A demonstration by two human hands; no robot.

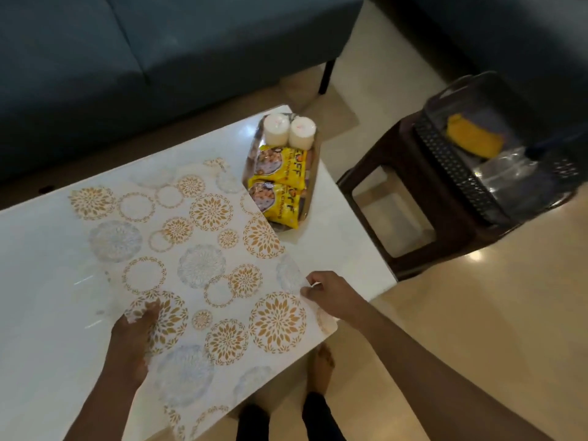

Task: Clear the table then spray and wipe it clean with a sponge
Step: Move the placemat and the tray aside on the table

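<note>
A white table carries a patterned table mat printed with gold and grey circles; the left hand grips the mat's near left part, fingers curled into it; the right hand pinches its right edge between thumb and fingers; a tray at the table's far end holds two white cups and two yellow snack packets; beside the table, a dark stool supports a basket containing a yellow sponge.
</note>
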